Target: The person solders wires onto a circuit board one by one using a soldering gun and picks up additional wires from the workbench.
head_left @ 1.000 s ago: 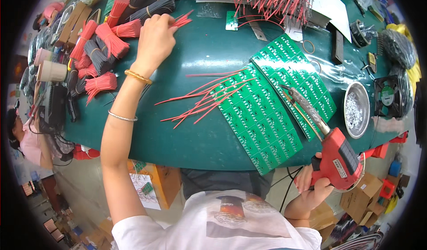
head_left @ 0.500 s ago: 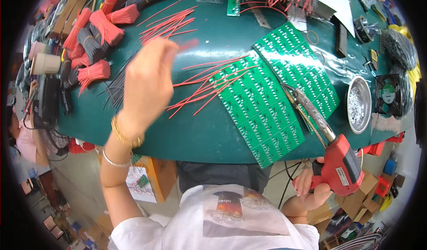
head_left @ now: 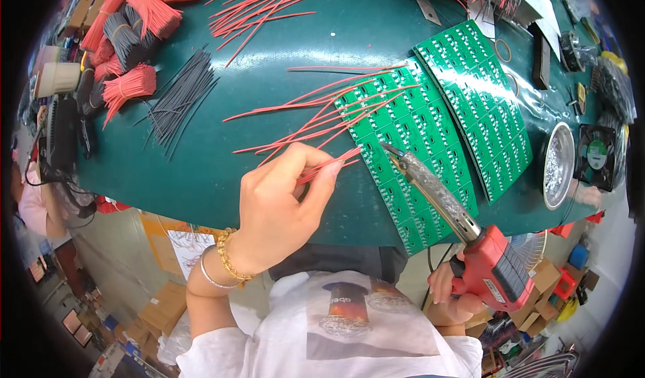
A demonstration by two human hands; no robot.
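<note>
My left hand (head_left: 282, 203) pinches a few thin red wires (head_left: 329, 163) whose tips lie at the near edge of a green circuit board panel (head_left: 403, 149). More loose red wires (head_left: 316, 109) fan across the dark green table (head_left: 201, 170) onto that panel. My right hand (head_left: 453, 294) grips a red soldering gun (head_left: 494, 267); its long grey tip (head_left: 403, 159) points up-left over the panel, close to the wire ends. A second green panel (head_left: 480, 102) lies to the right of the first.
Bundles of red wires (head_left: 151, 8) and dark wires (head_left: 121, 32) lie at the far left, with loose black wires (head_left: 178, 102) beside them. A round metal dish (head_left: 557, 166) and a small black fan (head_left: 598, 156) sit at the right. Cardboard boxes stand on the floor below.
My left hand came back from the wire bundles at the far left to the near table edge, now holding red wires at the board. The soldering gun has risen toward the panel.
</note>
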